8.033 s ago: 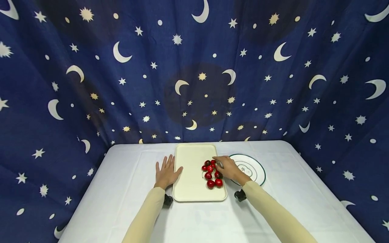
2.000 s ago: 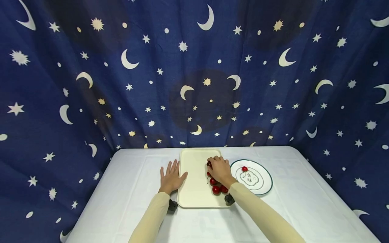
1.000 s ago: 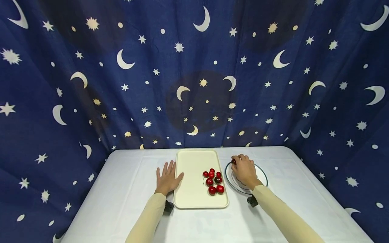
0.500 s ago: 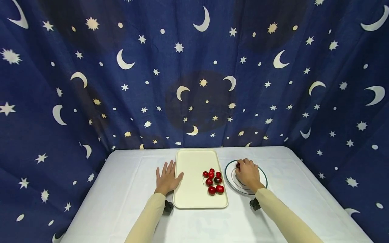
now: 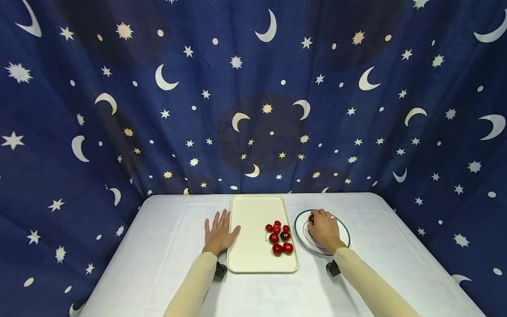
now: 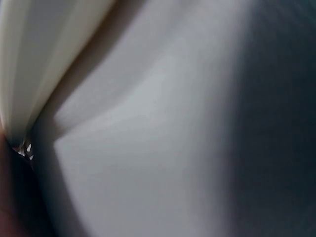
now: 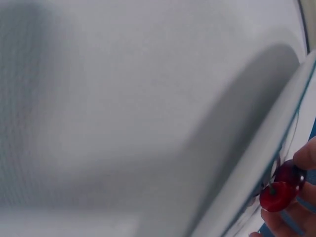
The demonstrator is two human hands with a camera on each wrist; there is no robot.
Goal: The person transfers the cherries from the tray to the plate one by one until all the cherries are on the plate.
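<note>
Apparently plated: red cherry (image 7: 278, 196); my right hand (image 5: 325, 229) pinched dark cherry (image 7: 290, 173); tray (image 5: 249, 220) held eight cherries (image 5: 273, 238) outstanding; left hand (image 5: 218, 235) lay spread.

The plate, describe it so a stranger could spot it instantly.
On the white table, find the cream tray bearing cherries. Just right of it, under the right hand, lies the plate. Unlike the rectangular tray, it is round with a thin blue-green rim.

Navy moon-and-star curtain (image 5: 253, 99) behind a white cloth-covered table (image 5: 166, 246)
</note>
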